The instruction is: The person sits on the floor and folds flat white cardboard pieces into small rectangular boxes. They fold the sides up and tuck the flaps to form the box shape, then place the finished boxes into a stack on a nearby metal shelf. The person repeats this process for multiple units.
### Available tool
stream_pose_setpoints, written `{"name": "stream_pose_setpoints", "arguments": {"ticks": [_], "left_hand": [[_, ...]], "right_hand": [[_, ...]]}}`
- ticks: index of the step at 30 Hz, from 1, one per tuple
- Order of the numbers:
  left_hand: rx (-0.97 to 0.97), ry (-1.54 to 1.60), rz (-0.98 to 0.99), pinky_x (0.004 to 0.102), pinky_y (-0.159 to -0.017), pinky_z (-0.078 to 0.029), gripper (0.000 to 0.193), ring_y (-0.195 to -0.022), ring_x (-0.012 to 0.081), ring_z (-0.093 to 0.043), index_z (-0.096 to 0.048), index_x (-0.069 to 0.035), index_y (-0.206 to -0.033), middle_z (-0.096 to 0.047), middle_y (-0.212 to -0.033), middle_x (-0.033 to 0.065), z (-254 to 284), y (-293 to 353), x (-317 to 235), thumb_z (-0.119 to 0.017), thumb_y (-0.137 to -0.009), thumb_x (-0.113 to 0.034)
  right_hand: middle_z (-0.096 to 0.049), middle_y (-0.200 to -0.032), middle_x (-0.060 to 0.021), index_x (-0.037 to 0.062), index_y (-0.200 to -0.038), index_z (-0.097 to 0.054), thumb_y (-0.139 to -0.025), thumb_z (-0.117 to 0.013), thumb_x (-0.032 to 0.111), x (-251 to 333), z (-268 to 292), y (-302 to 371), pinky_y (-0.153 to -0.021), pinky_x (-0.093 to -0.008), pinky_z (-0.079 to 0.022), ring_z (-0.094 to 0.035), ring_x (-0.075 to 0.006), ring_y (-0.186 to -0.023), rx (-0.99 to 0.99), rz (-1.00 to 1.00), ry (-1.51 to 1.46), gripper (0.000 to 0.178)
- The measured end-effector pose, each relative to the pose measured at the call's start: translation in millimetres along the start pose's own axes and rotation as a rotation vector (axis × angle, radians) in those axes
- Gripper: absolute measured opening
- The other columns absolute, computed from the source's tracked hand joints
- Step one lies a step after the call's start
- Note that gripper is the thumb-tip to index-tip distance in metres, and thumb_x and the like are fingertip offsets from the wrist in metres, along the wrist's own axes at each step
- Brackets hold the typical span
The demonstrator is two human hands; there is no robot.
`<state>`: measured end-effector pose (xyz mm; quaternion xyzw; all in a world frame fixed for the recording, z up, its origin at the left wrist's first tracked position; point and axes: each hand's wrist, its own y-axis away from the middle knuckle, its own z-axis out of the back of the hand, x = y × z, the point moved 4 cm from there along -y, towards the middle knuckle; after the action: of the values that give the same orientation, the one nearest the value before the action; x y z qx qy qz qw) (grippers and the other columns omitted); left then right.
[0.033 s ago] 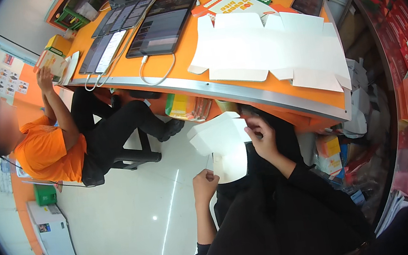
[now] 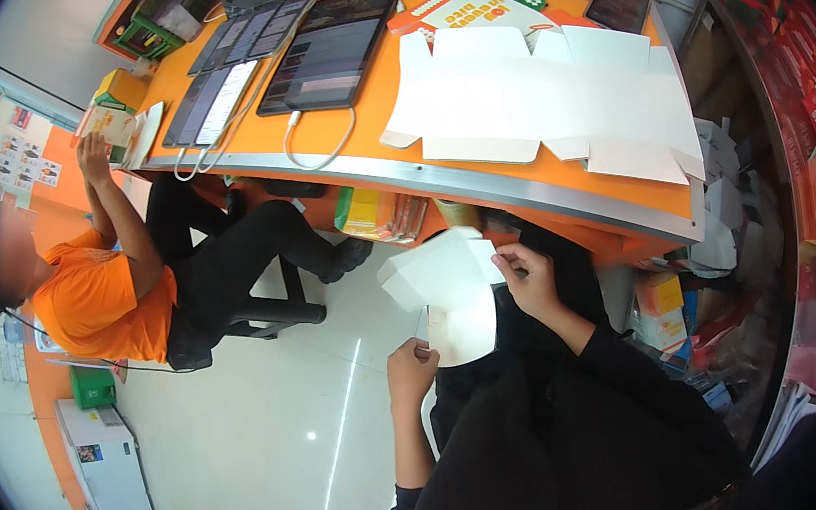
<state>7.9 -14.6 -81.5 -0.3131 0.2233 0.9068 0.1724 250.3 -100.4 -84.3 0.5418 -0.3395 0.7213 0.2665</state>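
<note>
Between my hands, above my lap, is a white cardboard box, partly folded, with its pale inside facing up and its flaps spread. My left hand pinches the box's lower left edge between thumb and fingers. At its upper right flap, my right hand is closed on the edge with thumb and forefinger. On the orange table ahead, flat white box blanks lie overlapping near the right front corner. The underside of the held box is hidden.
Left of the blanks lie a large tablet and several phones with white cables. A co-worker in an orange shirt sits on a black stool, holding a printed box. Red packages line the right side. A white chest freezer stands lower left.
</note>
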Motion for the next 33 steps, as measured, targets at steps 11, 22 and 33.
{"name": "stream_pose_setpoints", "arguments": {"ticks": [11,22,33], "left_hand": [[-0.04,0.565,-0.109,0.0237,-0.06,-0.05,0.031,-0.065,0.0131,-0.066,-0.065,0.007,-0.087,-0.068,-0.075,0.0108,36,-46,-124,-0.069,-0.088,-0.023],[-0.322,0.355,-0.407,0.0266,-0.069,-0.053,0.013,-0.072,0.0158,-0.07,-0.069,0.003,-0.085,-0.071,-0.075,0.0106,22,-19,-113,-0.071,-0.083,-0.01],[-0.434,0.26,-0.519,0.0295,-0.066,-0.053,0.01,-0.07,0.0219,-0.07,-0.068,-0.001,-0.083,-0.07,-0.078,0.0121,-4,-1,-100,-0.073,-0.078,-0.007]], "right_hand": [[-0.061,-0.076,-0.0045,0.0092,-0.096,-0.069,-0.074,-0.069,0.005,72,8,9,-0.053,-0.0289,-0.05,-0.061,-0.0181,-0.058,0.118,0.361,0.208,0.022],[-0.062,-0.076,-0.0086,0.0008,-0.09,-0.06,-0.083,-0.066,0.007,63,3,6,-0.053,-0.0278,-0.047,-0.062,-0.0171,-0.058,0.147,0.025,0.055,0.011],[-0.063,-0.08,-0.0151,0.003,-0.086,-0.058,-0.083,-0.064,0.02,54,-12,4,-0.063,-0.0433,-0.053,-0.064,-0.0347,-0.07,0.227,0.247,0.443,0.019]]}}
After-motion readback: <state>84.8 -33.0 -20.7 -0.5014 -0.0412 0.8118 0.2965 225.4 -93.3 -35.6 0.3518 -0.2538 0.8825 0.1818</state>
